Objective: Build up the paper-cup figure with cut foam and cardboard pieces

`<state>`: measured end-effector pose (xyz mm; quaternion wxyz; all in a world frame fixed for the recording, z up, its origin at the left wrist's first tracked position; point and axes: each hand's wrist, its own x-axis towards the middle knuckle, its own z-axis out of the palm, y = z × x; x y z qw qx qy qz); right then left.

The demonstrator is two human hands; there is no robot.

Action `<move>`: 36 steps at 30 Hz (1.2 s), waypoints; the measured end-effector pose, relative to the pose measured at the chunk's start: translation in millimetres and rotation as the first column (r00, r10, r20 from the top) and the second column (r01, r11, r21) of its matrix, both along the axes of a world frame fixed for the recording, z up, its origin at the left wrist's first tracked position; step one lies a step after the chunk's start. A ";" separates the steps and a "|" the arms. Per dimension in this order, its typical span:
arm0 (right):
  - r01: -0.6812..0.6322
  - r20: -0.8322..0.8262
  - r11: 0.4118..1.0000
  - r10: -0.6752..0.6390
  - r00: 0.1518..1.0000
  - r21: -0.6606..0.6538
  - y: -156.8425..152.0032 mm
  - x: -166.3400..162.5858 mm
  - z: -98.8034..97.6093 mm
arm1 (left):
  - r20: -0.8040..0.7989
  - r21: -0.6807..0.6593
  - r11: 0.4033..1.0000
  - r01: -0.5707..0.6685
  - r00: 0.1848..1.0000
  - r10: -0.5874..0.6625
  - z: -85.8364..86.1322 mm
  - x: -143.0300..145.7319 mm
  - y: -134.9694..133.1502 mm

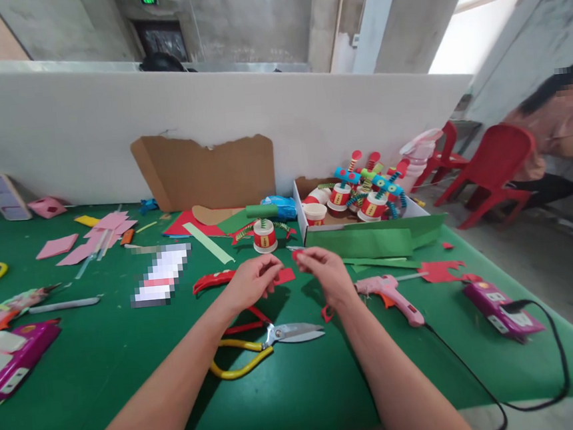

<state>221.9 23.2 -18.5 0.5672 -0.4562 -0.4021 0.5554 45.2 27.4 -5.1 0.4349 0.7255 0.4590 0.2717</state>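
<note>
My left hand is held over the middle of the table, thumb and fingers pinched together; whatever lies between the tips is too small to make out. Just beside its fingertips is a red paper piece, and I cannot tell whether they touch it. Between the thumb and fingers of my right hand is a small red paper piece. Scissors with yellow handles lie below the hands, blades pointing right. Beyond my hands stands a red paper cup figure with striped folded-paper arms.
A white box holds several cup figures. Green paper lies before it. A pink glue gun and purple power strip trail black cables at right. Red-handled tool, pink paper and another power strip lie left.
</note>
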 end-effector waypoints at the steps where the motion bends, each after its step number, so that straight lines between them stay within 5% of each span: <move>1: 0.080 -0.072 0.997 -0.079 0.994 0.008 2.6 4.8 1.0 | -0.101 0.069 0.997 0.026 0.995 -0.019 1.4 1.4 -1.4; 5: 0.237 -0.300 0.971 -0.231 0.926 -0.018 10.9 20.9 3.2 | -0.496 0.242 0.927 0.287 0.857 -0.136 2.8 24.7 -18.0; 10: 0.217 -0.358 0.975 -0.221 0.907 -0.053 12.6 25.0 3.0 | -0.596 0.238 0.904 0.355 0.788 -0.153 -8.5 75.4 -41.8; 14: 0.212 -0.373 0.975 -0.221 0.901 -0.067 11.5 24.7 2.8 | -0.534 0.244 0.891 0.383 0.820 -0.206 -12.1 81.1 -53.7; 17: 0.184 -0.402 0.979 -0.203 0.893 -0.085 10.7 24.1 3.5 | -0.385 0.160 0.879 0.448 0.849 -0.362 -0.6 60.2 -76.2; 21: 0.122 -0.422 0.987 -0.156 0.893 -0.106 9.0 18.9 4.9 | -0.238 -0.022 0.770 0.638 0.745 -0.624 16.2 33.3 -107.8; 23: 0.091 -0.415 0.990 -0.127 0.901 -0.107 7.8 14.7 4.5 | -0.294 -0.003 0.793 0.609 0.757 -0.583 16.4 27.9 -107.8; 25: 0.066 -0.397 0.992 -0.105 0.912 -0.110 6.6 10.5 2.8 | -0.461 0.092 0.885 0.456 0.807 -0.368 11.5 27.2 -95.5; 28: 0.042 -0.347 0.992 -0.082 0.934 -0.120 5.2 6.1 -1.7 | -0.680 0.212 0.941 0.264 0.732 -0.052 3.7 30.6 -71.1; 33: 0.021 -0.299 0.994 -0.054 0.953 -0.112 4.7 4.5 -5.9 | -0.467 0.066 0.814 0.576 0.739 -0.485 5.4 38.1 -62.4; 36: 0.008 -0.283 0.994 -0.039 0.958 -0.112 4.6 3.7 -6.2 | -0.490 0.225 0.840 0.494 0.802 -0.341 3.7 42.3 -71.9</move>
